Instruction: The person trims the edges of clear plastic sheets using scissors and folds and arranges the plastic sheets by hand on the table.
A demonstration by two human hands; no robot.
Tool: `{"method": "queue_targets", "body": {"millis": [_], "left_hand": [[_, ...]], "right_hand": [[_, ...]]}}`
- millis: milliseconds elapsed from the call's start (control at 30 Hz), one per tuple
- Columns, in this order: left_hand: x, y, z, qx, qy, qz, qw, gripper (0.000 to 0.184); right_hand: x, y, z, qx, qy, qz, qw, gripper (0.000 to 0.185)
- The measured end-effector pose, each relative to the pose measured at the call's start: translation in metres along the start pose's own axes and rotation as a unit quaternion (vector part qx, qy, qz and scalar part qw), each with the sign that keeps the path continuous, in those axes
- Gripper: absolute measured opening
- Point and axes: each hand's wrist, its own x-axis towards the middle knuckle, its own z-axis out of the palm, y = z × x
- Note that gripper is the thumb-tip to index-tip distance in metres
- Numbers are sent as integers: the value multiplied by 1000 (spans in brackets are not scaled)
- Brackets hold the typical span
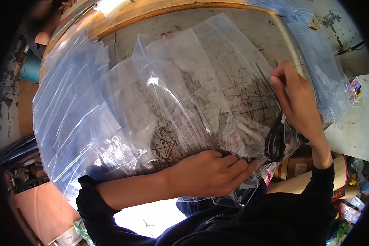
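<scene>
Overlapping clear plastic sheets (180, 94) fan across a scratched grey tabletop (164, 24). Along their near edge lies my left hand (209, 174), back upward, its fingers bent and closed over the crumpled film. Beside its fingertips rest scissors with black handles (276, 141); plastic and glare make their blades hard to trace. Above the sheets' right side is my right hand (295, 98), thumb and forefinger pinched together. Anything thin between those fingertips cannot be made out.
A thick bluish pile of plastic sheets (69, 106) covers the table's left side. More bluish sheets (315, 69) drape over the right edge. A wooden rim (184, 7) runs along the back. Another person's arm (47, 28) shows at upper left. Assorted clutter (352, 205) lies lower right.
</scene>
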Motion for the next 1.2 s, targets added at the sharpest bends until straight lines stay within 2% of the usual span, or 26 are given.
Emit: {"method": "queue_targets", "body": {"millis": [33,100,233,300,333,367,433,467,500,533,567,633,700,800,867,933,967,1033,1167,1200], "left_hand": [[0,0,-1,0,-6,-1,1000,49],[2,1,-3,-11,-11,-9,1000,50],[5,3,-13,-51,-48,-48,996,53],[11,8,-32,-70,-90,-78,990,50],[14,9,-40,-92,-130,-108,981,49],[17,9,-45,-89,-132,-108,981,49],[23,4,-50,6,-89,-108,990,45],[25,-1,-49,5,-88,-106,990,45],[28,-8,-47,78,-98,-84,989,38],[30,-15,-46,151,-107,-63,981,32],[33,-23,-45,151,-106,-62,981,32],[39,-40,-46,99,-119,-68,986,16],[40,-58,-44,15,-106,-75,991,8],[37,-69,-46,-79,-137,-83,984,9],[36,-69,-43,-64,-125,-69,988,9],[36,-69,-42,-50,-113,-55,991,9],[35,-69,-41,-46,-108,-51,992,9],[35,-68,-40,-43,-103,-45,993,9],[35,-70,-49,-137,-112,-63,982,8],[36,-71,-51,-173,-129,-76,974,8]], "right_hand": [[-8,3,-5,0,3,0,1000,8],[-24,9,-15,-17,-28,119,992,9],[-53,19,-27,-79,-53,108,990,11],[-60,22,-23,-175,120,4,977,22],[-62,19,-24,-173,123,4,977,22],[-62,13,-25,-259,169,43,950,29],[-67,-2,-29,-344,212,84,911,38],[-74,-13,-32,-248,171,114,947,39],[-81,-24,-35,-148,125,142,971,41],[-90,-34,-37,-74,18,174,982,45],[-93,-41,-29,-75,18,174,982,45],[-98,-47,-10,-106,-37,157,981,50],[-103,-47,-10,-85,-41,184,978,51],[-109,-50,-10,-64,-56,219,972,52],[-105,-51,-11,-64,-56,223,971,52],[-96,-49,-14,-171,-1,118,978,54],[-94,-47,-13,-171,-1,119,978,54],[-91,-43,-9,-147,16,181,972,56],[-93,-33,-14,-187,-7,190,964,58],[-93,-32,-16,-163,-23,222,961,55]]}}
